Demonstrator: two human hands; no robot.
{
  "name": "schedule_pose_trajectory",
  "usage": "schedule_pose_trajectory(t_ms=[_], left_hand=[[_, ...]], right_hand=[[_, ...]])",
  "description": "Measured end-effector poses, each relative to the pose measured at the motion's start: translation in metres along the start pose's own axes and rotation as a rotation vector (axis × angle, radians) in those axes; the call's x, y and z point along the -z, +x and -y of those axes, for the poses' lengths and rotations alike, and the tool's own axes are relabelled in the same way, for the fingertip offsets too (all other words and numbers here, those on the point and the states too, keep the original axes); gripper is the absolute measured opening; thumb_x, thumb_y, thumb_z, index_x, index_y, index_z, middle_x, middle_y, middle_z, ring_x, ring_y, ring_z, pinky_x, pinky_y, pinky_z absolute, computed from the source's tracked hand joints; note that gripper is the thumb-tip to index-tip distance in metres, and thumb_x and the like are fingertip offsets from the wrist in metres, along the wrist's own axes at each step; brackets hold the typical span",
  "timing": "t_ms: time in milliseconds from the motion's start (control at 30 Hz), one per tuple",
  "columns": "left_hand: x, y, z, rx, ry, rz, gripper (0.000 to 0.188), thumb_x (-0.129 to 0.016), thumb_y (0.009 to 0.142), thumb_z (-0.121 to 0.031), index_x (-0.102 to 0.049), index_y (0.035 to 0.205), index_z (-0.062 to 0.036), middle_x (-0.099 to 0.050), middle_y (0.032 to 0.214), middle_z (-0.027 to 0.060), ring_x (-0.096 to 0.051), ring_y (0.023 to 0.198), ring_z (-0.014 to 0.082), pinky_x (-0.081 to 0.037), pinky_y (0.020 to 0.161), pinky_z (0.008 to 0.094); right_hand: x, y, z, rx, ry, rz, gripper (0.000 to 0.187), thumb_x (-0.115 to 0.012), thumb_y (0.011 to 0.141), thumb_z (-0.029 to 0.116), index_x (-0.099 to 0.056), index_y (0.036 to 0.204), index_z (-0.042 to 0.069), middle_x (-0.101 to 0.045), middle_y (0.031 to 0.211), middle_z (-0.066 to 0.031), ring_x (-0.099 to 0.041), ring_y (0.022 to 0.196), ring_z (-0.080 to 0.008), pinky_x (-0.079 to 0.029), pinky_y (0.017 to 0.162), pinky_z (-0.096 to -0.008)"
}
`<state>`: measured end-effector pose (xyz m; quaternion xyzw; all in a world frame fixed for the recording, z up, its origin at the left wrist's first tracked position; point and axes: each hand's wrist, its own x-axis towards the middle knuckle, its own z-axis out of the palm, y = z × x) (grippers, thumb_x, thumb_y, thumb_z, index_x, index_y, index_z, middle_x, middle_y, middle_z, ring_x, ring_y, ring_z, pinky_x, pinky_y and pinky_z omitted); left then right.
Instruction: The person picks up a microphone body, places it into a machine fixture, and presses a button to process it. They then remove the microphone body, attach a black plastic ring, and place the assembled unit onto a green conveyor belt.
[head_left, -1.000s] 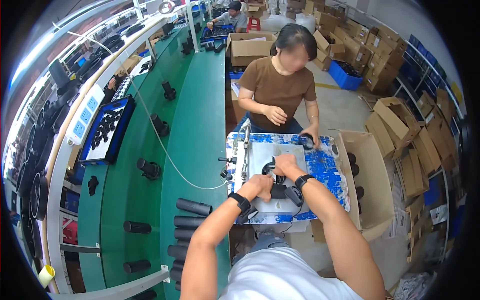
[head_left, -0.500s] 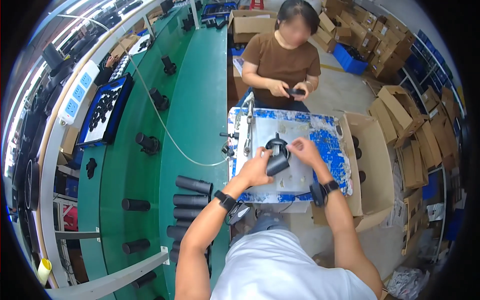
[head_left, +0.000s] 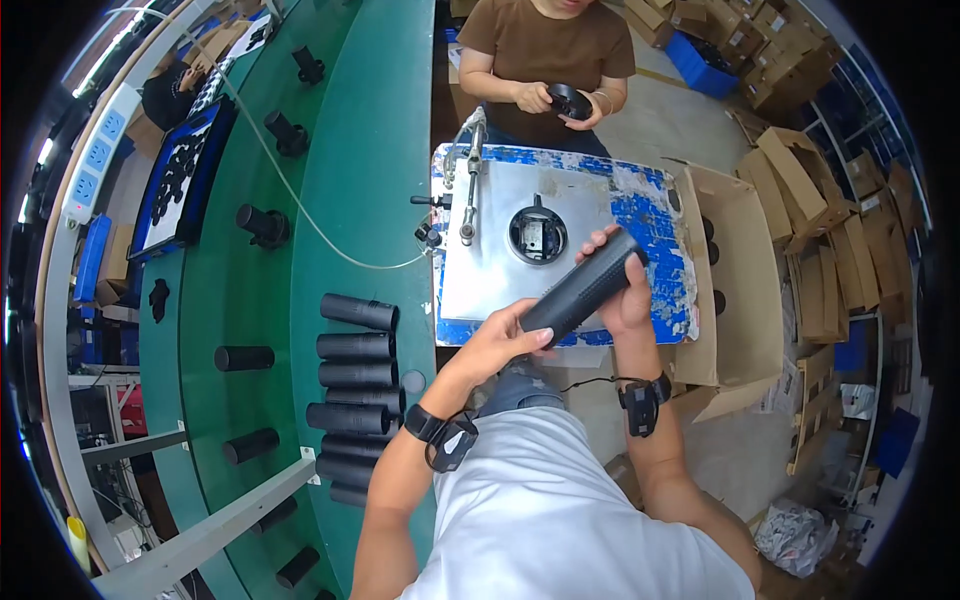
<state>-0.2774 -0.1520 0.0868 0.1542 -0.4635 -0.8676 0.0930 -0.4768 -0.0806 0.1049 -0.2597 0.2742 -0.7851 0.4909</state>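
Note:
A black cylindrical tube [head_left: 580,288] with a dotted band lies slantwise in the air, its far end up to the right. My left hand [head_left: 503,342] is closed round its near, lower end. Around the upper end wrap the fingers and thumb of my right hand [head_left: 628,292]. Just beyond the tube, a round black base [head_left: 515,238] with a short stub and pale inner parts rests on the metal plate [head_left: 480,295] of the worktable. A metal lever clamp [head_left: 473,175] stands to the left of that base.
Several black tubes [head_left: 357,346] lie in a row on the green bench [head_left: 340,210] at left. An air hose [head_left: 310,205] crosses it. An open cardboard box [head_left: 745,310] adjoins the table's right side. Opposite, a co-worker [head_left: 545,50] holds a black round part [head_left: 569,101].
The tube has come away from the round base toward me and now slants between both hands. My right hand has gone from beside the base onto the tube. The view has shifted.

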Motion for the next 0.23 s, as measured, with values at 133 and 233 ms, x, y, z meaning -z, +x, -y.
schedule_pose_trajectory(t_ms=[133, 233], left_hand=[[-0.007, 0.004, 0.013, 0.062, -0.444, 0.171, 0.062, -0.037, 0.097, -0.049, -0.056, 0.112, 0.0086, -0.065, 0.082, 0.0166, -0.064, 0.063, 0.0234, -0.054, 0.057, 0.0311], [-0.004, 0.014, 0.031, 0.198, -0.655, 0.3, 0.079, -0.024, 0.095, -0.059, -0.057, 0.111, 0.011, -0.066, 0.076, 0.0198, -0.063, 0.056, 0.0286, -0.053, 0.051, 0.034]], right_hand=[[0.007, -0.002, -0.008, 0.053, 0.298, 0.28, 0.072, -0.078, 0.076, 0.04, -0.035, 0.128, 0.013, -0.05, 0.105, -0.0053, -0.052, 0.105, -0.0243, -0.04, 0.103, -0.0437], [0.024, 0.016, -0.011, 0.051, 0.378, 0.593, 0.067, -0.077, 0.077, 0.04, -0.038, 0.125, 0.014, -0.049, 0.108, -0.0065, -0.049, 0.111, -0.0248, -0.034, 0.108, -0.0458]])
